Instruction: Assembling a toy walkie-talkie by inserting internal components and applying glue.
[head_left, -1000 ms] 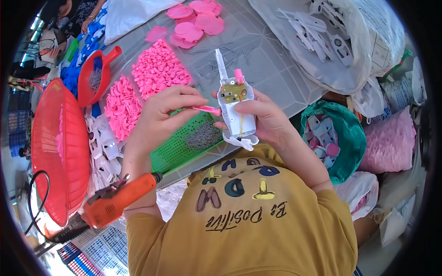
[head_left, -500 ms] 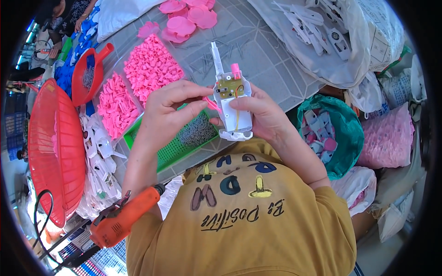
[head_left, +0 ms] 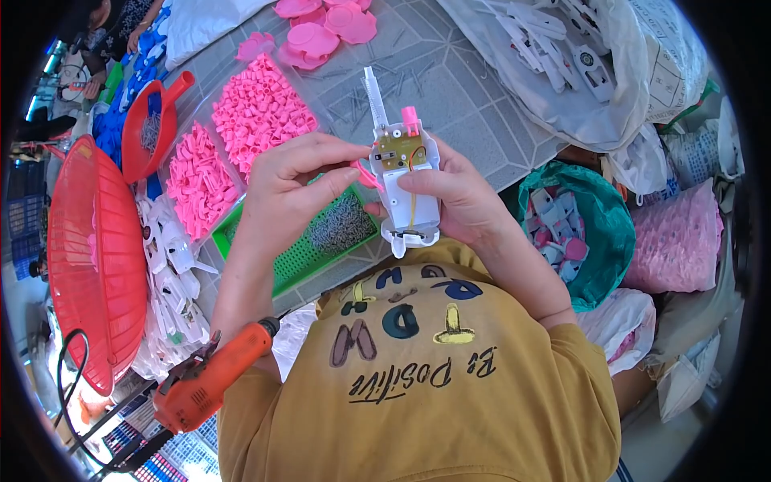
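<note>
My right hand [head_left: 464,193] grips a white plastic housing [head_left: 399,197], its thumb lying across the inside. A green-brown circuit board [head_left: 391,154] with thin wires sits in the upper half of the housing. From its top end stick a pink knob [head_left: 410,120] and a long white ridged strip [head_left: 373,96]. With thumb and forefinger, my left hand [head_left: 293,189] pinches a small pink plastic piece [head_left: 368,175] against the housing's left edge. My left fingertips partly hide that piece.
Left of the hands lie pink caps [head_left: 261,108], pink clips [head_left: 201,181] and a green basket of screws [head_left: 341,229]. An orange electric screwdriver [head_left: 213,377] hangs by my left forearm. At right stand a green-lined bin [head_left: 618,241] and a white sack [head_left: 482,40] of white parts.
The housing has tilted slightly in my right hand, its lower end showing more. My left hand keeps the pink piece at the same edge, with barely any shift.
</note>
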Demonstrator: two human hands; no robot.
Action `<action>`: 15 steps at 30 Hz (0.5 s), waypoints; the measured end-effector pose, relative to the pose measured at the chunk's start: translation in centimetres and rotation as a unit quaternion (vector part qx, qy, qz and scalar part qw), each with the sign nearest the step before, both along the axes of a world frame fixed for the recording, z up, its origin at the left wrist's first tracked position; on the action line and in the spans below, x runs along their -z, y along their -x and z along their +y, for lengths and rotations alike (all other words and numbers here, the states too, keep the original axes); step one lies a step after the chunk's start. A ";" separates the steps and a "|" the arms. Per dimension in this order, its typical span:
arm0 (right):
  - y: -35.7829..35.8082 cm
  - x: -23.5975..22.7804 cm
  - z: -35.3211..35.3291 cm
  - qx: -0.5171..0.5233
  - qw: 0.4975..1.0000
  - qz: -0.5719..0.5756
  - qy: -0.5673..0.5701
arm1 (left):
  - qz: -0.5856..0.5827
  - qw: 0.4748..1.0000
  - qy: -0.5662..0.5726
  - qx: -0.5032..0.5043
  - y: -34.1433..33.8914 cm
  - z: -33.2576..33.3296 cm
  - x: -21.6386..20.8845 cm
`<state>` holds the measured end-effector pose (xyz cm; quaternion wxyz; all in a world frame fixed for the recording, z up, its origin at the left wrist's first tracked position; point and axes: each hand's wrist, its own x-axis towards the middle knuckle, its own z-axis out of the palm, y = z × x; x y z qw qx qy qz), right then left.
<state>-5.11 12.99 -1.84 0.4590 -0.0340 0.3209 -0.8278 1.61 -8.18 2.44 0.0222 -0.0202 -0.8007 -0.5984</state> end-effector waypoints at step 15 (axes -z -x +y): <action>-0.2 0.1 0.0 0.019 0.999 0.024 -0.025 | -0.022 0.998 -0.033 -0.050 0.3 1.2 1.2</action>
